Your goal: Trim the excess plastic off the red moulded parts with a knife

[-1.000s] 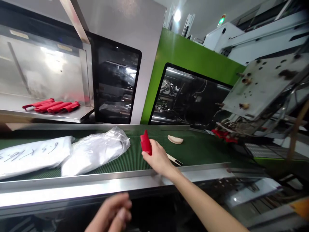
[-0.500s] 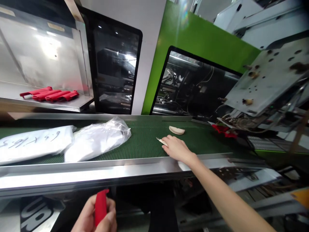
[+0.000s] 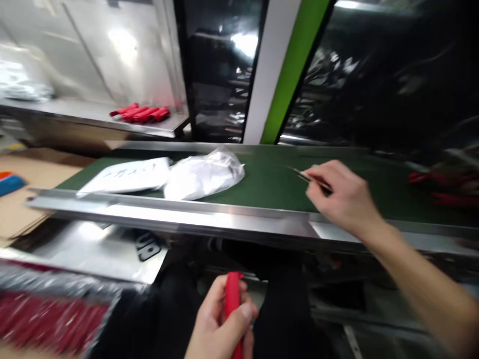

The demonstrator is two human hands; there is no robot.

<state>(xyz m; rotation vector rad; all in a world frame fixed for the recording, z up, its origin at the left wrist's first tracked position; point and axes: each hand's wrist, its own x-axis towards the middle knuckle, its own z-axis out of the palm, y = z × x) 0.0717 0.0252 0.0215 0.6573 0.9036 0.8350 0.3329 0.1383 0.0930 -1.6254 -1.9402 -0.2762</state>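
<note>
My left hand (image 3: 224, 314), low in the middle and nearer me than the conveyor's edge, is wrapped round a red part (image 3: 232, 296) that stands up between thumb and fingers. Above the green belt (image 3: 269, 184), my right hand (image 3: 342, 197) pinches a thin pointed tool (image 3: 302, 174) with a pale handle, its tip to the left. Two plastic bags, one with handwriting (image 3: 127, 174) and one crumpled and clear with white contents (image 3: 204, 174), lie side by side on the belt.
Several red parts (image 3: 140, 113) lie on a metal shelf (image 3: 149, 128) at the back left. Metal rails edge the belt. Cardboard (image 3: 33, 199) is at the left; below it are plastic-wrapped red pieces (image 3: 48, 319). Blurred red items (image 3: 449, 187) are at the far right.
The view has swung left and down. My right hand has lifted off the belt with the pointed tool. The pale curved piece is no longer visible. My left hand still holds the red part.
</note>
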